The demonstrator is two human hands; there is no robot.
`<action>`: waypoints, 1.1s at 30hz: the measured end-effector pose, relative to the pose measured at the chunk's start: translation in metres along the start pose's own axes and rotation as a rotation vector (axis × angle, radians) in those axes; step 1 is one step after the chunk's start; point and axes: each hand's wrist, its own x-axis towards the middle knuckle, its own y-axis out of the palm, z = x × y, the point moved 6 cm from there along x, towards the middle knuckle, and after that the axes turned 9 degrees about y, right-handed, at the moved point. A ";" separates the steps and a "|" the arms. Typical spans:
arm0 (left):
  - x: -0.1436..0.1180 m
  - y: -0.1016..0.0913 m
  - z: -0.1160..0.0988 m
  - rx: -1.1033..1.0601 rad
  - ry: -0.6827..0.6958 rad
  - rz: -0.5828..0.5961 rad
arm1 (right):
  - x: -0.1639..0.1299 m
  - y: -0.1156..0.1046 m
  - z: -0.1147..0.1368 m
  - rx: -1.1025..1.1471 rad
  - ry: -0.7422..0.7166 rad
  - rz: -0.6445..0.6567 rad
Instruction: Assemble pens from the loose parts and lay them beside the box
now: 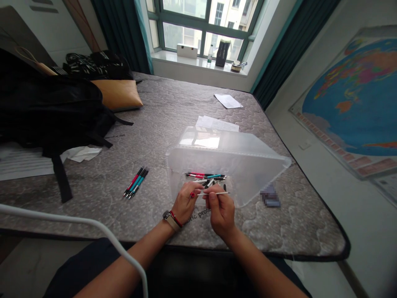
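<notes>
Both hands pinch one thin pen part (214, 193) over the bed's near edge: left hand (183, 203) on its red end, right hand (221, 211) at midshaft. Looks light, stiff, slick; best gripped at the ends. More pens (206, 177) lie at its 12 o'clock in the clear bin (248, 159), tangled, count unclear. Right fingertips hidden.

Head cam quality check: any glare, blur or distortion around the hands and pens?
Head view: daylight from the window blows out the panes and puts glare on the clear plastic bin; wide-angle bending curves the mattress edge; a pixelated patch sits right of the bin; left hand, right hand and the pen they hold are reasonably sharp.
</notes>
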 end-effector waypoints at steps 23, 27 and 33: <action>-0.026 0.044 -0.005 -0.179 -0.288 0.367 | 0.035 0.005 -0.108 -0.161 0.619 0.298; -0.026 0.042 -0.019 -0.110 -0.210 0.341 | 0.054 0.000 -0.101 -0.469 0.326 0.074; -0.035 0.048 -0.023 -0.100 -0.191 0.404 | 0.064 0.028 -0.092 -0.736 0.077 0.251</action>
